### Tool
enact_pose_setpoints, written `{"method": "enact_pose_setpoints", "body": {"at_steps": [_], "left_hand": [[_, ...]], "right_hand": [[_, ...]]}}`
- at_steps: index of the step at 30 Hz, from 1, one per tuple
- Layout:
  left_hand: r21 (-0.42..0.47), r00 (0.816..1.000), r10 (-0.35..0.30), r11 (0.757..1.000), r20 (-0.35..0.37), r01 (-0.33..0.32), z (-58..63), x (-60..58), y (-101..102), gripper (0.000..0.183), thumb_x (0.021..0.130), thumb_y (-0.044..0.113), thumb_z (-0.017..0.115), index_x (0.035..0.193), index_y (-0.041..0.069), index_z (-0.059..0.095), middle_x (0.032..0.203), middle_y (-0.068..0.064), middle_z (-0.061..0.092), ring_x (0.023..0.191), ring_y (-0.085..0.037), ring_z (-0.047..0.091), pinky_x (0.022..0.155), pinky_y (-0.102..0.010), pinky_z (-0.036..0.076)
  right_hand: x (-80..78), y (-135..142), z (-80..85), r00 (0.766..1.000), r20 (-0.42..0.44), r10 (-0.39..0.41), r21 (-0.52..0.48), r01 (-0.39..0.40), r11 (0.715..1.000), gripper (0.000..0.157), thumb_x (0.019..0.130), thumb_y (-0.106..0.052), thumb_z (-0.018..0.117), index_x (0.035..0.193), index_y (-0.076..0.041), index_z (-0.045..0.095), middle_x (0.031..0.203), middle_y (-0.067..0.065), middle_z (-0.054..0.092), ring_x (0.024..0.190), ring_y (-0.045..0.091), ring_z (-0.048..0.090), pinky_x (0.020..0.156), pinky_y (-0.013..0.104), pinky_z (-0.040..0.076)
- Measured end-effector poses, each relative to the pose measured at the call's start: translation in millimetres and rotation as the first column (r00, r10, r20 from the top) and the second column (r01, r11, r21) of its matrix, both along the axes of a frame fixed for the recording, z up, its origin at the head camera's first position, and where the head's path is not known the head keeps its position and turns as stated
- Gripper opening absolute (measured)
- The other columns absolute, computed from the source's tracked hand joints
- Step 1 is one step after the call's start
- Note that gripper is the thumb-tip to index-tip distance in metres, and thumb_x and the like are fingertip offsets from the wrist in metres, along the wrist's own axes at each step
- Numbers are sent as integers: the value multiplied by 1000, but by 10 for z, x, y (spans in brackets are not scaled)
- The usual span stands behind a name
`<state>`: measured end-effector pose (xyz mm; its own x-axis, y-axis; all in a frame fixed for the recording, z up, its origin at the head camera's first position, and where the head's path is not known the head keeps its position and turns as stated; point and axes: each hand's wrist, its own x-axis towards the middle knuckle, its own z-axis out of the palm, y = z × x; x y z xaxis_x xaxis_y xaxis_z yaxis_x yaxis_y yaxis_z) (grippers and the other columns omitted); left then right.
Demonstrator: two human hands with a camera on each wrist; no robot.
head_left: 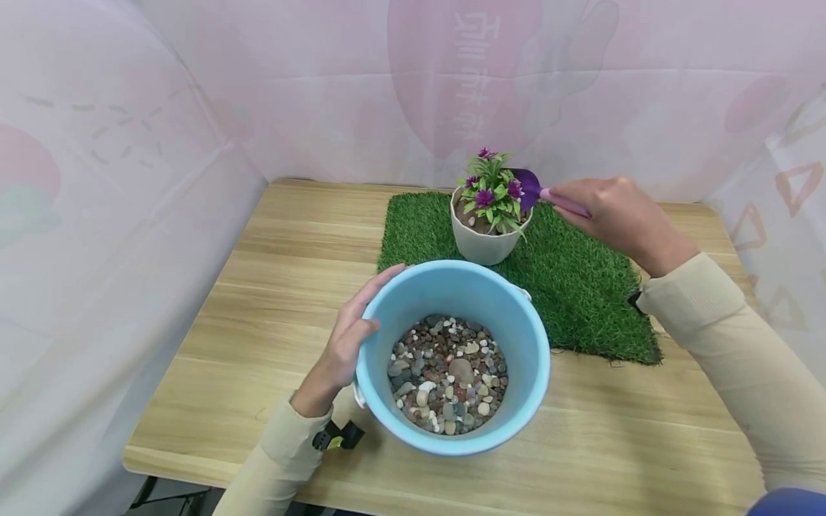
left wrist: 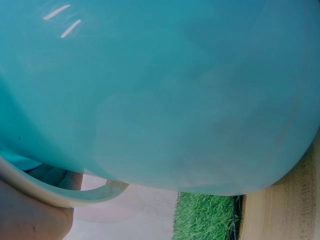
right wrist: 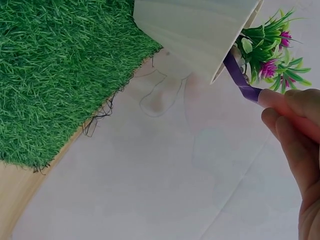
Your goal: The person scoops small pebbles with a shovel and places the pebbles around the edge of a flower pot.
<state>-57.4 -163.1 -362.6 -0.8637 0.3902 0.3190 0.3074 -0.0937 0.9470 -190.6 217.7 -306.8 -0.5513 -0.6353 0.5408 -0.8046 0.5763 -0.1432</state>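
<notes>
A light blue bucket (head_left: pixel 454 446) stands at the front of the table, with pebbles (head_left: pixel 445 380) of many colours covering its bottom. My left hand (head_left: pixel 345 344) grips its left rim, thumb over the edge. The bucket's wall (left wrist: pixel 165 100) fills most of the left wrist view. My right hand (head_left: pixel 613 215) holds the pink handle of a small garden trowel (head_left: pixel 530 188) with a purple blade. In the right wrist view, the trowel (right wrist: pixel 240 82) reaches over the rim of a white flowerpot (head_left: pixel 484 247). Purple flowers (head_left: pixel 485 198) with green leaves stand in the pot, among brown soil and pebbles.
Under the flowerpot lies a piece of artificial grass (head_left: pixel 581 287) on the wooden table (head_left: pixel 271 287). The bucket's white handle (left wrist: pixel 65 197) hangs near the left wrist. Patterned pale cloth (head_left: pixel 323 93) surrounds the table at the back and sides.
</notes>
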Motion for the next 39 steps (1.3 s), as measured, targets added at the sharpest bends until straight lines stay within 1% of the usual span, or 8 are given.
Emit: {"method": "enact_pose_setpoints", "body": {"at_steps": [3,9,13,21,28,35,39], "left_hand": [[-8,1000,10,1000,-6,-10,-29,2,8,71,78,-2,30,150,2,30,151,-15,40,134,-40,45,104,-62,45],[-3,1000,19,1000,-4,-19,-79,11,25,71,79,-1,30,150,2,30,152,-15,40,134,-39,45,105,-62,44],[10,1000,13,1000,-2,-13,-87,12,27,71,79,-1,30,150,2,30,151,-16,40,133,-41,45,104,-63,45],[6,1000,13,1000,-18,-13,-113,3,32,71,79,-1,29,150,1,30,151,-17,40,133,-40,46,104,-61,45],[7,1000,21,1000,-12,-20,-127,10,32,71,79,-1,29,150,2,31,150,-16,41,133,-39,47,103,-62,46],[14,1000,19,1000,-15,-19,-134,11,35,71,79,-2,29,149,0,30,149,-20,41,131,-46,46,100,-64,47],[18,1000,16,1000,-15,-16,-143,7,38,71,78,-2,28,149,0,30,148,-20,42,130,-46,46,100,-65,46]], "right_hand": [[0,20,-9,1000,-11,9,13,-9,1000,22,85,-3,68,107,0,70,97,21,73,82,36,73,69,40,63],[-13,68,-25,998,-57,21,40,-19,999,30,83,-1,68,113,0,69,101,22,73,85,39,72,71,45,62],[3,87,-15,997,-78,4,51,0,999,30,85,-4,67,115,-2,68,102,21,73,87,39,72,73,46,62],[39,124,4,993,-118,-16,63,23,998,28,87,-8,66,115,-4,68,100,20,73,86,38,72,73,46,61],[66,171,23,991,-131,-28,73,38,997,30,87,-8,66,117,-6,67,102,19,73,86,38,72,73,47,61],[101,210,35,991,-127,-31,87,42,995,32,87,-7,66,119,-5,66,104,20,72,87,38,71,74,47,61],[117,216,52,991,-127,-30,100,43,994,32,87,-6,66,119,-4,65,104,21,72,86,39,71,73,47,61]]}}
